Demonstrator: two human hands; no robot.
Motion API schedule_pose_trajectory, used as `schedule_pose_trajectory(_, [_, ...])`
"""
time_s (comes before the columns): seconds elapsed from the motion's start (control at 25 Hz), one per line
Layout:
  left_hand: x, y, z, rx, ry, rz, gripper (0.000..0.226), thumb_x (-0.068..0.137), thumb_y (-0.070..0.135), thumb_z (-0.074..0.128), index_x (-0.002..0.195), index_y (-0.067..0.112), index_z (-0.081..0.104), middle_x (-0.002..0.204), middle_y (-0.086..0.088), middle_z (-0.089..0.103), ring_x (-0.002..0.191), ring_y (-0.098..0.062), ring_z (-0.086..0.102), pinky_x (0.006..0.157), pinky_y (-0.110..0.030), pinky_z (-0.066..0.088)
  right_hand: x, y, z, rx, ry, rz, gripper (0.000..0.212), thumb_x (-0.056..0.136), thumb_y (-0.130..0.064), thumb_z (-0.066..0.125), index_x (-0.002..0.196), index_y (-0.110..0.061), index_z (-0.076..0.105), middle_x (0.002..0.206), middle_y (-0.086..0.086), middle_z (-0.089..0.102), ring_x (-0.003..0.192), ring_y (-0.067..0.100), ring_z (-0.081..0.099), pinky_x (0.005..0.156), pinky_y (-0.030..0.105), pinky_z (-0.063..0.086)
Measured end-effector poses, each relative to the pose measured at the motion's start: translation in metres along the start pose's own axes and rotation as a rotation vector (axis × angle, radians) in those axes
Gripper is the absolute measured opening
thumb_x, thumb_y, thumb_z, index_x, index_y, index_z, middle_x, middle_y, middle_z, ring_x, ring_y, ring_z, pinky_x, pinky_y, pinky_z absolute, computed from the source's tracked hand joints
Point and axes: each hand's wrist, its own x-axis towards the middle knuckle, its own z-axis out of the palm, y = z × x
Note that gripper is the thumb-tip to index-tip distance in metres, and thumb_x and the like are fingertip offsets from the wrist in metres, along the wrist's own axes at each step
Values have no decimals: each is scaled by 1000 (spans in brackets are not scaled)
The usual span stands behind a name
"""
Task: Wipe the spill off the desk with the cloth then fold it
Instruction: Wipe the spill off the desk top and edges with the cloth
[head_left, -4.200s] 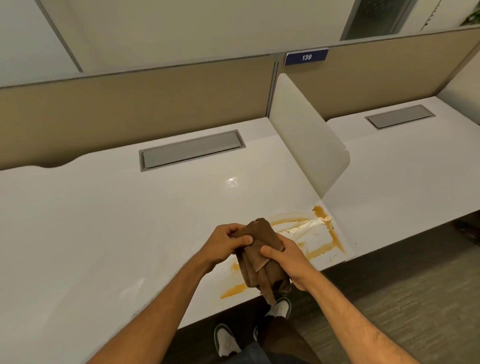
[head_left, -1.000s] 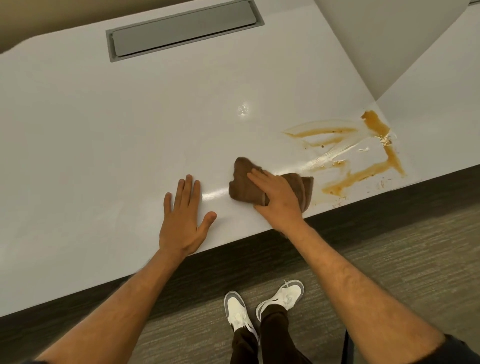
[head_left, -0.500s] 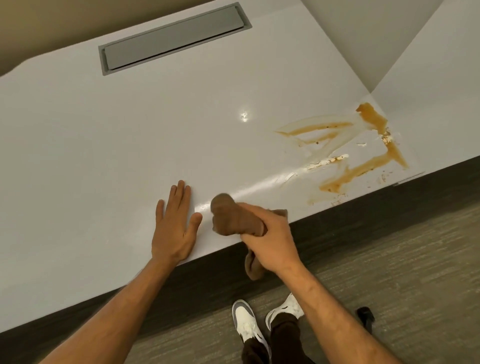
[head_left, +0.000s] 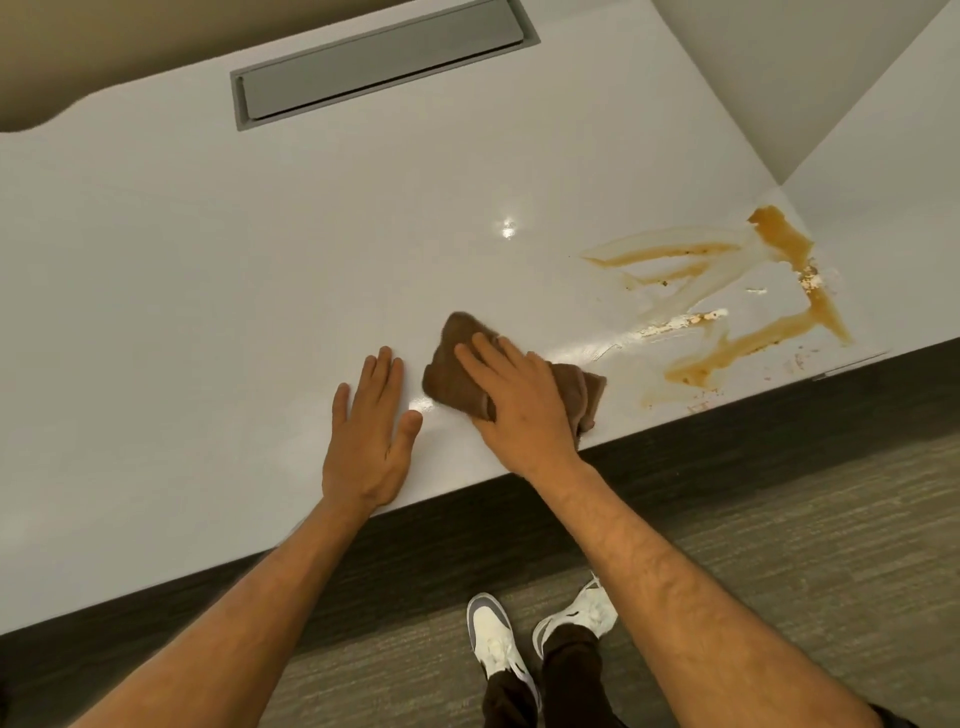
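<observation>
A bunched brown cloth (head_left: 452, 366) lies on the white desk (head_left: 208, 260) near its front edge. My right hand (head_left: 519, 405) presses flat on top of the cloth with straight fingers. Just left of it, my left hand (head_left: 371, 436) rests palm down on the bare desk, fingers spread. An orange-brown spill (head_left: 748, 343) streaks the desk to the right of the cloth, with smeared wet trails and some white crumbs; the cloth is apart from it.
A grey cable hatch (head_left: 379, 67) is set into the desk at the back. A white divider panel (head_left: 805, 78) rises at the right, beside the spill. Below the desk edge are grey carpet and my white shoes (head_left: 493, 639).
My right hand has brought the cloth back up from the desk's front edge onto the surface and now presses it flat. My left hand has stayed planted on the desk.
</observation>
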Motion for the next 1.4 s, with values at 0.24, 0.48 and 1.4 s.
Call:
schedule_pose_trajectory(0.24, [-1, -3, 1, 23, 4, 6, 84, 97, 72, 1, 164, 22, 2, 172, 6, -4, 158, -7, -9, 128, -38, -10, -70, 20, -6, 54, -47, -164, 85, 74, -17, 84, 149, -26, 43, 154, 2, 48, 142, 25, 42, 118, 43, 29])
schedule_pose_trajectory(0.48, [-4, 6, -4, 55, -7, -5, 93, 92, 77, 0, 164, 19, 6, 172, 3, -2, 159, -13, -5, 129, -45, -7, -98, 56, -65, 248, 250, 435, 58, 90, -8, 71, 143, -25, 54, 137, 1, 62, 130, 23, 53, 105, 53, 49])
schedule_pose_trajectory(1.4, [88, 58, 15, 46, -46, 159, 84, 98, 71, 20, 164, 25, -4, 172, 8, -5, 158, -5, -8, 129, -36, -2, 18, 113, -60, 33, 119, 169, 71, 87, -38, 74, 150, -20, 45, 155, 2, 47, 147, 24, 35, 124, 44, 22])
